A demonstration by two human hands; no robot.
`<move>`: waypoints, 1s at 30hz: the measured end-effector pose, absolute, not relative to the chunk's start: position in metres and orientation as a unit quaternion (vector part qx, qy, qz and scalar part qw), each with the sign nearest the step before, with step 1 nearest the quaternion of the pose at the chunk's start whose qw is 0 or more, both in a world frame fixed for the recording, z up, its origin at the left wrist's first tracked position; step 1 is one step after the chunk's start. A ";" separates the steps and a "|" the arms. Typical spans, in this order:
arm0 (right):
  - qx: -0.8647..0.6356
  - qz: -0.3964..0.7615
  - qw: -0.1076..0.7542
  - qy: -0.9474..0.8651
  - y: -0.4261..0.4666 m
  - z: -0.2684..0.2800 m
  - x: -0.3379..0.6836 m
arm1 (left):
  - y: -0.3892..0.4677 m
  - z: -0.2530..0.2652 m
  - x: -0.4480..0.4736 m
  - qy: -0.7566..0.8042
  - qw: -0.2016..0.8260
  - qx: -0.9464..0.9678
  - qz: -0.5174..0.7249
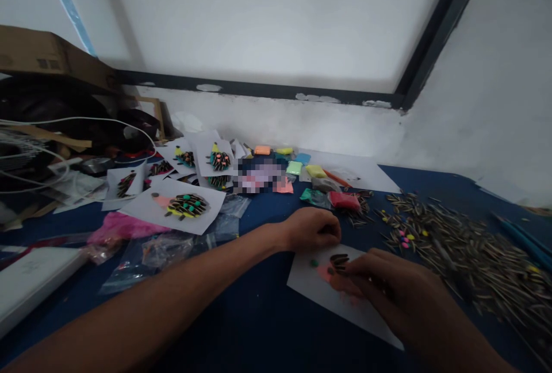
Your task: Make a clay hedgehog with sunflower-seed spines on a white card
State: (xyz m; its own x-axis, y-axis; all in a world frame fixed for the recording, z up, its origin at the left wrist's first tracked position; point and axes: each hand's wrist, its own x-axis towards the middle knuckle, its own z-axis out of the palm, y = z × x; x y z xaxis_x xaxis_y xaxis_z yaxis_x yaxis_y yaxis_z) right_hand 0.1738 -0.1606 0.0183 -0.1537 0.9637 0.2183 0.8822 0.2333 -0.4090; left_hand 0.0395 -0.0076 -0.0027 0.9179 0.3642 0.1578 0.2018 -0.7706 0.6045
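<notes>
A white paper sheet (310, 287) lies on the blue table, bearing a flat pink clay shape (340, 284) with a small green dab (314, 263) beside it. Several striped sunflower seeds (340, 260) stand in a row at the shape's upper edge. My right hand (397, 289) reaches over the sheet, thumb and finger pinched on a seed at that row; the fingertips partly cover it. At the sheet's top edge rests my left hand (313, 229), its fingers curled inward, with whatever they hold hidden.
A wide heap of sunflower seeds (470, 246) spreads at the right, with small coloured balls (404, 239) among them. Clay packets, one red (345, 200), lie behind my hands. Seed-covered hedgehog pictures (185, 206), plastic bags (150, 255) and a white box (37, 281) occupy the left.
</notes>
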 end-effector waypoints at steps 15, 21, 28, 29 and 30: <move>-0.618 0.074 0.189 -0.760 -0.161 0.016 0.172 | -0.008 0.000 0.038 0.149 0.299 0.933 0.134; -0.603 0.046 0.186 -0.775 -0.163 0.014 0.172 | -0.008 0.000 0.039 0.157 0.306 0.930 0.129; -0.589 0.039 0.188 -0.785 -0.162 0.012 0.172 | -0.008 -0.001 0.038 0.153 0.308 0.929 0.135; -0.586 0.034 0.185 -0.788 -0.162 0.011 0.172 | -0.008 -0.001 0.038 0.153 0.309 0.929 0.135; -0.583 0.026 0.184 -0.791 -0.162 0.010 0.171 | -0.008 -0.001 0.038 0.154 0.309 0.929 0.135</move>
State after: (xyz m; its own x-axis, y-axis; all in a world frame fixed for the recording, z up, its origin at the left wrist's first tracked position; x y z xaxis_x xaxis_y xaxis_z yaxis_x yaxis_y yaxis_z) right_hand 0.1714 -0.1615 0.0096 -0.2518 0.9320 0.2609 0.9132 0.3181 -0.2549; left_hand 0.0382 -0.0084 -0.0009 0.9163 0.3694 0.1547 0.2030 -0.7615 0.6156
